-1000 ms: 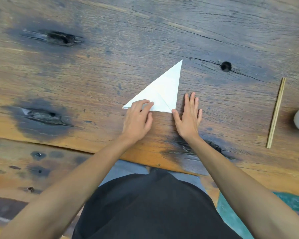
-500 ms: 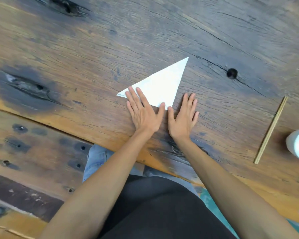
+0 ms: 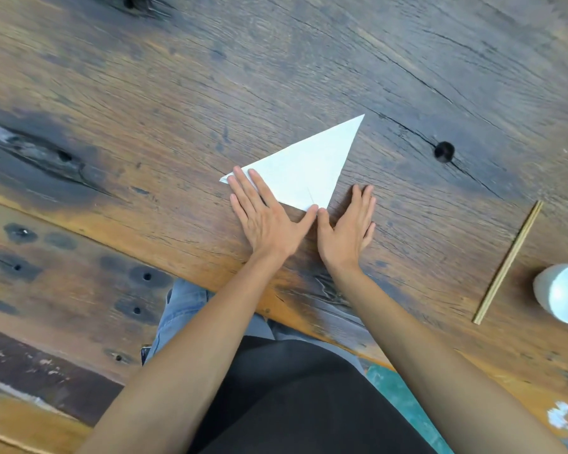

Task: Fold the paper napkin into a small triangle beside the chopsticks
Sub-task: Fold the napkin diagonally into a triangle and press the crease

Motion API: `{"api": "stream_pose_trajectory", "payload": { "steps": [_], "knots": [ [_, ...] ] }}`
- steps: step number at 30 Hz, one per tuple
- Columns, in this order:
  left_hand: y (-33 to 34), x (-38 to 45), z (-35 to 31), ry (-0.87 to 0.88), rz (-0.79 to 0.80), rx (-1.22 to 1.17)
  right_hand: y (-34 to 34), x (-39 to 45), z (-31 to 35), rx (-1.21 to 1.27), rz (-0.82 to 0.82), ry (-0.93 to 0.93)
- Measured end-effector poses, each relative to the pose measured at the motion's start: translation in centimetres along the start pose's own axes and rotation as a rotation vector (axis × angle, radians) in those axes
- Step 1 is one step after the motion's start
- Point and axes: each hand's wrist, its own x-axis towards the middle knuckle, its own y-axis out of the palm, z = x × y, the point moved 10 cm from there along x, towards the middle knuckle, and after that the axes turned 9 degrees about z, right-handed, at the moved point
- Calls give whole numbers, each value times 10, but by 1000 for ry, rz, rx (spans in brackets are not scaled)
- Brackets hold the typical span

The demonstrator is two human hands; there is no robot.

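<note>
A white paper napkin [image 3: 309, 167], folded into a flat triangle, lies on the wooden table [image 3: 276, 77] with one tip pointing up and right. My left hand [image 3: 266, 216] lies flat with spread fingers over the napkin's near-left edge. My right hand [image 3: 350, 227] rests flat on the wood just right of the napkin's near corner, its thumb beside that corner. Both thumbs almost meet there. A pair of wooden chopsticks [image 3: 507, 262] lies far to the right, well apart from the napkin.
A white cup [image 3: 563, 293] stands right of the chopsticks at the frame's edge. A dark knot hole [image 3: 444, 151] sits right of the napkin. The table's near edge [image 3: 210, 257] runs diagonally, with a wooden bench [image 3: 63, 290] below it on the left.
My left hand went from curled on the napkin's edge to flat with spread fingers on it. My right hand has stayed flat beside it. The view has tilted and shifted.
</note>
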Motion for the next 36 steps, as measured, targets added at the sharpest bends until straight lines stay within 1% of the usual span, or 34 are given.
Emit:
{"api": "stream_pose_trajectory", "payload": {
  "steps": [1,2,3,4,5,7,8,10,13,15,18,22,24,25,27,29,30,32,34,36],
  "knots": [
    [1,1,1,-1,-5,1,-2,1,9,25,-6,10],
    [1,1,1,-2,-12,-2,-4,4,24,21,-21,-34],
    [0,2,2,-6,-22,-11,-5,6,46,-19,-32,-141],
    [0,2,3,-13,-29,-23,-2,7,71,-91,-16,-285],
    [0,2,4,-22,-31,-29,5,9,93,-190,33,-431],
    [2,3,4,-18,-15,-22,25,15,115,-421,159,-648],
    [4,4,4,-4,-1,-13,31,22,116,-525,198,-712],
    [6,4,3,18,18,23,29,42,109,-658,222,-782],
    [3,4,3,19,-4,28,10,74,92,-780,214,-838],
    [1,2,6,12,-17,32,-11,96,82,-822,163,-809],
    [-8,-3,21,-31,-75,18,-46,124,68,-788,97,-679],
    [-20,-7,45,-70,-118,-51,-57,126,68,-748,127,-639],
    [-28,-8,46,-54,-136,-75,-57,119,75,-671,88,-582],
    [-33,-8,39,-13,-150,-69,-55,112,81,-639,47,-577],
    [-38,-2,14,99,-175,-48,-40,90,101,-643,-11,-669],
    [-36,10,-9,142,-171,-74,-11,67,120,-698,6,-819],
    [-32,15,-17,129,-154,-96,3,59,123,-727,33,-866],
    [-22,22,-21,82,-124,-108,24,54,120,-791,87,-902],
    [-16,23,-16,53,-140,-32,30,58,112,-830,117,-911],
    [-16,22,-9,48,-183,65,30,62,106,-835,113,-914]
  ]
}}
